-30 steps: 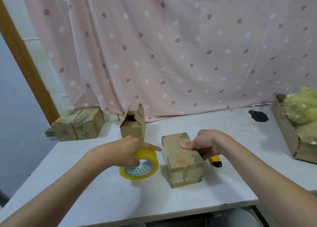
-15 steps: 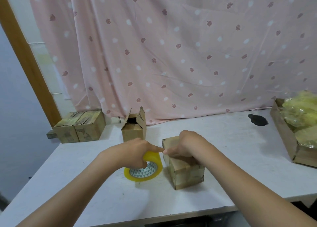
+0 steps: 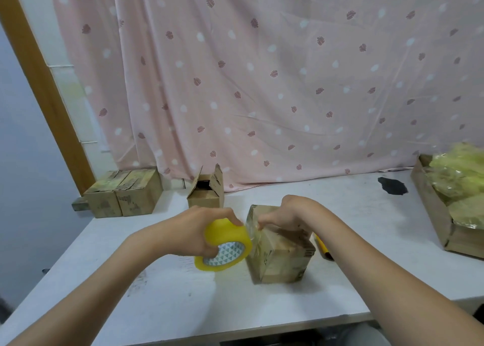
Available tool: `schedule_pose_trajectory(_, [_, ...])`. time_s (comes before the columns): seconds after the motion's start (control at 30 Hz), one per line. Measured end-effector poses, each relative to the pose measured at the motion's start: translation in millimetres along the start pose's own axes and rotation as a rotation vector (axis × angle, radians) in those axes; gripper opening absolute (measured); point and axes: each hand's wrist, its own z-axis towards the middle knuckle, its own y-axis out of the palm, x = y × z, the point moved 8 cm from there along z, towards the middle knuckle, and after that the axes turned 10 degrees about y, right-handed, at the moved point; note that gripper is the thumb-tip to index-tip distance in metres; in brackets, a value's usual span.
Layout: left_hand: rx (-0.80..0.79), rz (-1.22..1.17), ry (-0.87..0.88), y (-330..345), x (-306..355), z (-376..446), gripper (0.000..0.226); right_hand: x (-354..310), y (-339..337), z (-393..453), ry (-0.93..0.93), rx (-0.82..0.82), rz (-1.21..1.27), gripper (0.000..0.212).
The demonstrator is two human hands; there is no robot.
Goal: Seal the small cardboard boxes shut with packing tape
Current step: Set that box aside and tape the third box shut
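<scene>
Gripping the tape roll (image 3: 222,243) at frame centre, left hand (image 3: 193,230) lifts it beside the box (image 3: 280,256); right hand (image 3: 285,214) pinches the tape end onto the box top. Cardboard looks light and stiff, tape thin and sticky: hold the roll by its rim.

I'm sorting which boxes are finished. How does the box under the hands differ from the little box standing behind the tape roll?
The box under the hands has its flaps folded shut; the box behind the tape roll has its flaps standing open. The near one lies long and low; the far one stands upright. The right hand rests on the near box while the left hand grips the tape roll; nothing touches the far one. Both are small brown cardboard.
</scene>
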Motion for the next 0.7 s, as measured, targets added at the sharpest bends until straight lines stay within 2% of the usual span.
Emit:
schedule_pose_trajectory(0.1, [0.003, 0.025, 0.01, -8.7, 1.8, 4.1, 0.066, 5.2, -0.5, 1.6, -0.032, -0.021, 0.114, 0.059])
schedule_pose_trajectory(0.27, [-0.119, 0.092, -0.016, -4.6, -1.4, -0.4, 0.08, 23.8, -7.9, 14.6, -0.045, -0.006, 0.357, 0.068])
schedule_pose_trajectory(0.33, [-0.128, 0.083, 0.0, -2.4, 0.9, -1.9, 0.083, 30.5, -7.9, 19.6, -0.034, -0.027, 0.416, 0.065])
schedule_pose_trajectory(0.47, [-0.179, 0.103, 0.003, 1.3, 0.9, 2.0, 0.093, 38.1, -4.1, 29.5, -0.036, -0.081, 0.501, 0.071])
schedule_pose_trajectory(0.7, [-0.167, 0.181, 0.024, 12.7, 6.5, 10.6, 0.105, 49.2, 11.4, 39.5, -0.051, -0.253, 0.665, 0.058])
